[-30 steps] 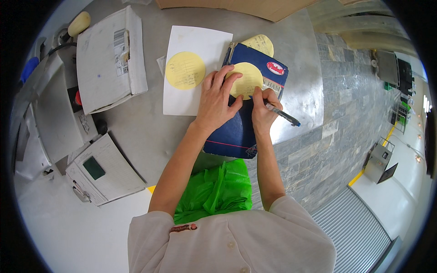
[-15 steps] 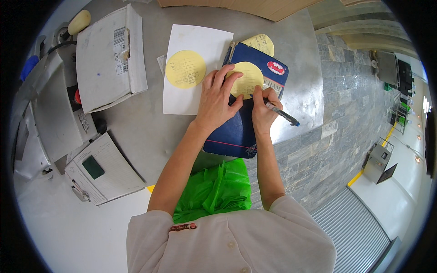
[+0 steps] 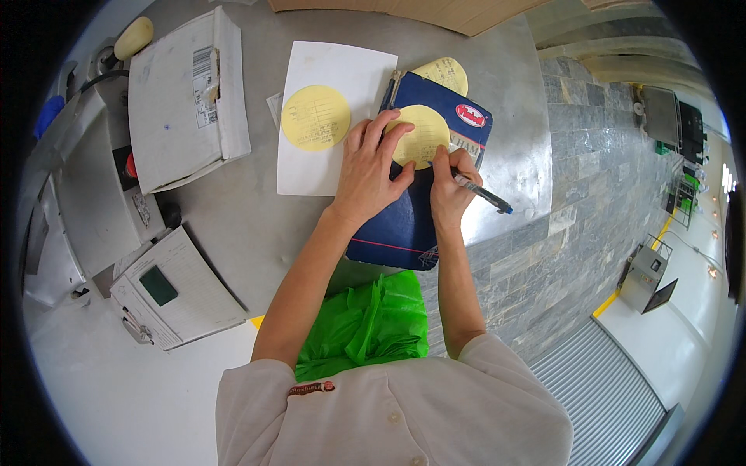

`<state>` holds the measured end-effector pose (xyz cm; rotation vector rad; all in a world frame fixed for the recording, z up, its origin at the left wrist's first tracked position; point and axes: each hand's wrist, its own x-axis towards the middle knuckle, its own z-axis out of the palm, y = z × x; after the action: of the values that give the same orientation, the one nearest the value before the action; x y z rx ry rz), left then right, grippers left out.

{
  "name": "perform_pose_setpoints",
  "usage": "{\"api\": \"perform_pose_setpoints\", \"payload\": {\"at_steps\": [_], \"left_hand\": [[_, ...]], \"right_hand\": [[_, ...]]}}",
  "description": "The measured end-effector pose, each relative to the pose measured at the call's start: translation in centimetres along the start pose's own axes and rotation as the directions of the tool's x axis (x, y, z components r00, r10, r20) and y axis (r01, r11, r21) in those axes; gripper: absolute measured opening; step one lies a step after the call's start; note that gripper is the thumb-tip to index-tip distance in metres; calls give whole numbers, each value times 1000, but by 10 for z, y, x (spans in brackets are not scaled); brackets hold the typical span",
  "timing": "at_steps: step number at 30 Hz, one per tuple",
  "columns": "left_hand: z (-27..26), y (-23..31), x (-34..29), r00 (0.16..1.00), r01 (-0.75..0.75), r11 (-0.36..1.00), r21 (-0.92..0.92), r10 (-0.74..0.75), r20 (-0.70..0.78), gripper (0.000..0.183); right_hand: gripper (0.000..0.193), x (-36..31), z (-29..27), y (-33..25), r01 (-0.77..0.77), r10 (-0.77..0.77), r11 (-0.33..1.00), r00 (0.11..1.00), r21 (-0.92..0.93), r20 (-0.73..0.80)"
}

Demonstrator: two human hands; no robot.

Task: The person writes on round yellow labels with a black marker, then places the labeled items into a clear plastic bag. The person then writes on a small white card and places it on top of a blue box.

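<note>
My right hand (image 3: 451, 190) grips a dark pen (image 3: 489, 197), its tip end down by the lower edge of a round yellow paper label (image 3: 423, 130) that bears handwriting. The fingertips of my left hand (image 3: 371, 175) rest spread on the label's left side. Under both lies a dark blue cardboard folder (image 3: 396, 234) with a red oval mark, close to the table's right part. To the left, a second round yellow label (image 3: 316, 118) lies on a white sheet (image 3: 334, 62). Another yellow label (image 3: 447, 73) shows partly behind the folder's far edge.
A worn white box (image 3: 175, 101) stands at the left on the metal table (image 3: 256, 233). Beside the table's left edge, a clipboard (image 3: 202, 291) with papers carries a dark green rectangular object (image 3: 158, 285). Brown cardboard (image 3: 404, 9) lines the far edge; a green plastic bundle (image 3: 365, 326) is below my arms.
Almost nothing differs. My right hand and the pen have shifted very slightly at the label's lower edge, while my left hand stays in place.
</note>
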<state>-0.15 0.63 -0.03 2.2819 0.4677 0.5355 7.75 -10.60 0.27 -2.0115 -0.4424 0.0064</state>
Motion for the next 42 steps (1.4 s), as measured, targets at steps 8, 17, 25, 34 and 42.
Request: {"api": "perform_pose_setpoints", "payload": {"at_steps": [8,17,25,34,42], "left_hand": [[-1,1,0,1000,0,1000,12,0,1,54],[2,1,-1,1000,1,1000,-4,-1,-3,53],[0,1,2,999,23,996,-87,-26,-29,57],[0,5,-1,999,41,996,-85,-43,-20,60],[0,13,-11,995,-89,936,339,73,61,46]], "right_hand": [[26,0,-1,3,23,-23,999,1000,-27,9],[26,4,-4,6,-227,237,954,971,197,-31],[12,38,-37,-12,-291,283,943,956,161,75],[18,35,-15,6,-235,230,927,972,292,54],[18,36,-30,8,-230,227,948,973,220,38]]}}
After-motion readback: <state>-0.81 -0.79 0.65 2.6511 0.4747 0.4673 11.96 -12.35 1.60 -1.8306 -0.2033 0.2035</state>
